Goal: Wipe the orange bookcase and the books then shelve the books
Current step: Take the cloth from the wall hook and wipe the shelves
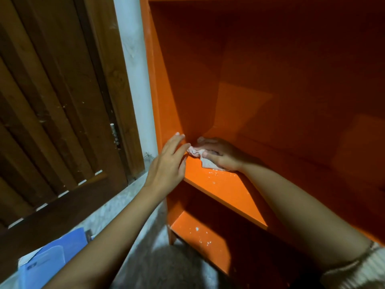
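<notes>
Flat right hand [220,156] pushed the cloth [194,152] into the bookcase [229,190] corner; left hand [166,163] lay open on its side. Specks [210,174] probably needed harder rubbing.

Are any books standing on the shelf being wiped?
No, only the cloth under the right hand and white specks lie on that shelf.

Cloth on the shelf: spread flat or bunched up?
Bunched up: the cloth shows crumpled folds under the right hand, which presses it on the shelf.
</notes>
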A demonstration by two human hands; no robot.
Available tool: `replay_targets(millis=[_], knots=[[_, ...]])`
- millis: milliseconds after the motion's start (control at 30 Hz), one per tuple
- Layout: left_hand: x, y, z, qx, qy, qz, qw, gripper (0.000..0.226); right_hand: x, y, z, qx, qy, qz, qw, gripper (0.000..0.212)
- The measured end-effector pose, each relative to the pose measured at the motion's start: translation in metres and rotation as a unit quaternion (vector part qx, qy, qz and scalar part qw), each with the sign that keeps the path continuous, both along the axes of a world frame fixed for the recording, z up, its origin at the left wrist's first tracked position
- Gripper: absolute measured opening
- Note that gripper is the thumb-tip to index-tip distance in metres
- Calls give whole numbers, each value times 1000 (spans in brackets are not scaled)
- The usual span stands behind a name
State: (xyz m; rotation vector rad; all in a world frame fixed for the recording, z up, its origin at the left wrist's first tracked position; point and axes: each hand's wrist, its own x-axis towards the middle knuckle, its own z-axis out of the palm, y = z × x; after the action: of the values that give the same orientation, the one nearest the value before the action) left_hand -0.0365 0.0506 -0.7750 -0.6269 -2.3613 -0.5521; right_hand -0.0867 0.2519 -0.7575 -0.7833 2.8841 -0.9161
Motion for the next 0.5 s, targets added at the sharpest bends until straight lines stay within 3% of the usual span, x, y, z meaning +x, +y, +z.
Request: replay_targets(millis=[167, 333, 400, 500], knots=[[5, -9, 23, 6, 79, 22, 997, 55, 30, 36, 2, -30, -26, -27, 999, 32], [12, -2, 42, 105, 89, 54, 989, 71, 68, 70, 1, -62, -18, -168, 984, 35], [19, 6, 51, 172, 79, 44, 981, 71, 81, 76, 2, -13, -16, -250, 968, 31], [25, 8, 54, 244, 29, 55, 968, 71, 99, 76, 1, 131, -18, -343, 930, 42]])
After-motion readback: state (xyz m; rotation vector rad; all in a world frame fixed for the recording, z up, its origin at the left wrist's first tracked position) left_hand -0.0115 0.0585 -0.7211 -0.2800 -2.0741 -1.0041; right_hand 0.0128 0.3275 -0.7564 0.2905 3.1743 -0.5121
